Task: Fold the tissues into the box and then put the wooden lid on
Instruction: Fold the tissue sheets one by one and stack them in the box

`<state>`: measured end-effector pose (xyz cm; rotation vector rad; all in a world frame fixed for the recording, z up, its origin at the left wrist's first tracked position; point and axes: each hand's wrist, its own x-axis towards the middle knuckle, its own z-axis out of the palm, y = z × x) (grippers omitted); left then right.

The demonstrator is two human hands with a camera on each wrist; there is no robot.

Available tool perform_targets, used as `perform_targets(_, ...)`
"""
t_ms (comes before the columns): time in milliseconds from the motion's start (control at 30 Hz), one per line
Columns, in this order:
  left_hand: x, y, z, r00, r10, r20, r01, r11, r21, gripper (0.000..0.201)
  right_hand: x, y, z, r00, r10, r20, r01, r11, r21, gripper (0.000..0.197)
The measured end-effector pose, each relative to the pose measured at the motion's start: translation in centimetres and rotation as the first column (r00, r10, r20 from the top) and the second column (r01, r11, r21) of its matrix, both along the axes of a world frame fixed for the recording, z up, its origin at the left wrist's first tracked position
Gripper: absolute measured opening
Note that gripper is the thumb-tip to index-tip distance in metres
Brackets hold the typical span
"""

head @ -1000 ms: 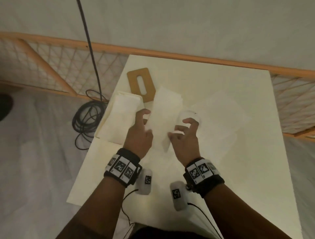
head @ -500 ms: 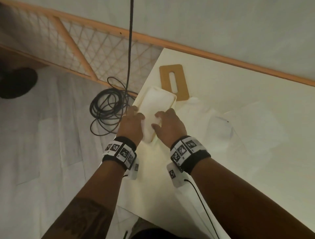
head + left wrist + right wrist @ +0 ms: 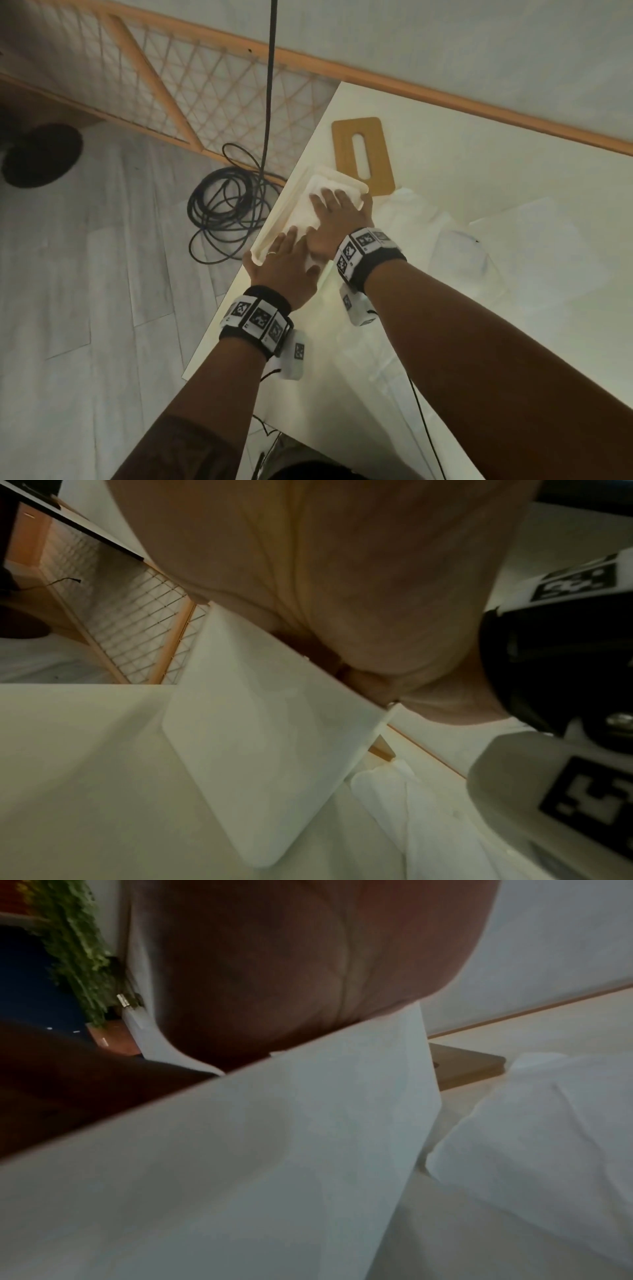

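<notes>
A white open box [image 3: 274, 224] lies along the table's left edge, with a folded white tissue [image 3: 305, 210] inside it. My right hand [image 3: 337, 212] lies flat on the tissue at the box's far half, fingers straight. At the near end my left hand [image 3: 287, 255] presses flat as well. The wooden lid [image 3: 363, 154], with its slot, lies flat on the table just beyond the box. In the left wrist view the palm [image 3: 342, 561] sits over the box wall [image 3: 267, 750]. The right wrist view has the palm [image 3: 291, 961] above the box wall [image 3: 240, 1164] and the lid's corner [image 3: 469, 1066].
Loose unfolded tissues [image 3: 445, 236] lie on the white table [image 3: 479, 342] right of the box. A coiled black cable [image 3: 226, 212] lies on the floor left of the table, and a wooden lattice rail [image 3: 191, 85] runs behind it. The box sits right at the table edge.
Both hands carried a tissue from the table's middle to the box at the left edge, laid it in, and now press flat on it. The head view swung left.
</notes>
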<state>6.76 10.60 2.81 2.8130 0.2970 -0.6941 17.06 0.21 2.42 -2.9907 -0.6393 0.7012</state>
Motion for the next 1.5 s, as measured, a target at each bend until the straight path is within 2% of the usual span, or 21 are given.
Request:
perform_targets(133,0.4,-0.3,0.7,1.000,0.005,-0.030,-0.005,1.000,0.012,0.066,0.0,0.0,0.7,1.000,0.002,-0.014,-0.001,0.997,0.076,0.073)
perform_targets(200,0.2,-0.7,1.0,0.998,0.024,0.062,-0.027,0.999,0.044,0.061,-0.5,-2.1,1.2,0.990,-0.108,0.091,0.072,0.940,0.334,0.062)
perform_targets(267,-0.5,-1.6,1.4,0.944,0.047,0.327,-0.062,0.997,0.036,0.051,-2.1,-6.5,1.0,0.903,-0.384,0.190,0.170,0.728,0.664,0.042)
perform_targets(333,-1.7,-3.6,1.7,0.806,0.034,0.590,0.029,0.995,-0.097,0.039,-4.5,-12.4,-0.3,0.765,-0.633,0.115,0.330,0.539,0.775,0.026)
perform_targets(367,-2.3,-5.0,1.5,0.762,0.008,0.648,0.130,0.978,-0.165,0.035,-5.8,-15.6,-1.1,0.687,-0.726,0.034,0.474,0.483,0.736,0.022)
perform_targets(400,-2.9,-6.6,1.2,0.758,-0.016,0.653,0.220,0.947,-0.233,0.033,-7.1,-18.6,-1.8,0.602,-0.798,-0.038,0.620,0.436,0.652,0.018)
perform_targets(433,-3.3,-8.3,0.6,0.792,-0.019,0.610,0.264,0.912,-0.315,0.032,-8.3,-21.1,-2.5,0.523,-0.848,-0.089,0.737,0.397,0.547,0.017)
perform_targets(467,-3.4,-9.7,-0.1,0.847,0.002,0.531,0.250,0.881,-0.401,0.034,-9.3,-23.1,-3.1,0.466,-0.876,-0.125,0.818,0.372,0.440,0.024)
perform_targets(533,-2.9,-12.2,-1.9,0.943,0.077,0.325,0.109,0.849,-0.517,0.041,-10.6,-25.1,-4.1,0.413,-0.895,-0.171,0.896,0.365,0.255,0.050)
perform_targets(600,-1.4,-14.0,-3.3,0.978,0.147,0.148,-0.065,0.890,-0.452,0.055,-10.6,-25.3,-4.8,0.424,-0.891,-0.162,0.902,0.400,0.161,0.069)
perform_targets(667,0.6,-15.3,-3.9,0.979,0.197,0.059,-0.171,0.937,-0.305,0.068,-9.7,-25.1,-5.2,0.465,-0.877,-0.123,0.884,0.450,0.127,0.073)
perform_targets(800,3.2,-16.4,-4.9,0.968,0.251,-0.014,-0.249,0.954,-0.164,0.068,-8.3,-24.9,-5.3,0.545,-0.827,-0.139,0.838,0.532,0.121,0.045)
perform_targets(867,3.6,-16.4,-5.1,0.960,0.281,-0.001,-0.275,0.938,-0.210,0.061,-8.3,-25.0,-4.9,0.535,-0.827,-0.171,0.844,0.513,0.159,0.031)
perform_targets(967,3.5,-16.4,-4.3,0.923,0.375,0.080,-0.330,0.882,-0.335,0.055,-8.7,-25.3,-4.0,0.486,-0.851,-0.198,0.866,0.437,0.246,0.025)
perform_targets(1100,2.0,-15.6,-2.7,0.882,0.471,0.018,-0.374,0.722,-0.583,0.069,-10.0,-25.8,-2.6,0.517,-0.823,-0.237,0.790,0.352,0.502,0.020)
perform_targets(1200,0.2,-14.8,-1.8,0.928,0.351,-0.126,-0.358,0.748,-0.558,0.093,-11.4,-26.6,-0.9,0.589,-0.729,-0.350,0.697,0.239,0.676,0.009)
perform_targets(1233,-0.3,-14.7,-1.7,0.948,0.308,-0.079,-0.303,0.801,-0.516,0.101,-11.8,-26.8,-0.2,0.630,-0.648,-0.428,0.681,0.195,0.706,0.013)
perform_targets(1300,-0.7,-14.5,-1.3,0.971,0.179,0.157,-0.094,0.894,-0.438,0.109,-12.5,-27.7,1.2,0.699,-0.418,-0.580,0.677,0.126,0.726,0.008)
perform_targets(1333,-0.5,-14.6,-1.1,0.965,0.082,0.249,0.037,0.898,-0.438,0.110,-12.4,-28.3,1.7,0.708,-0.304,-0.637,0.691,0.116,0.713,0.013)
perform_targets(1400,0.4,-15.0,-0.3,0.963,-0.096,0.251,0.222,0.812,-0.541,0.112,-11.9,-29.3,2.5,0.655,-0.147,-0.741,0.756,0.135,0.641,0.036)
perform_targets(1500,1.7,-16.3,0.4,0.967,-0.254,0.015,0.177,0.628,-0.758,0.109,-10.6,-30.4,3.2,0.586,-0.070,-0.807,0.803,0.183,0.567,0.040)
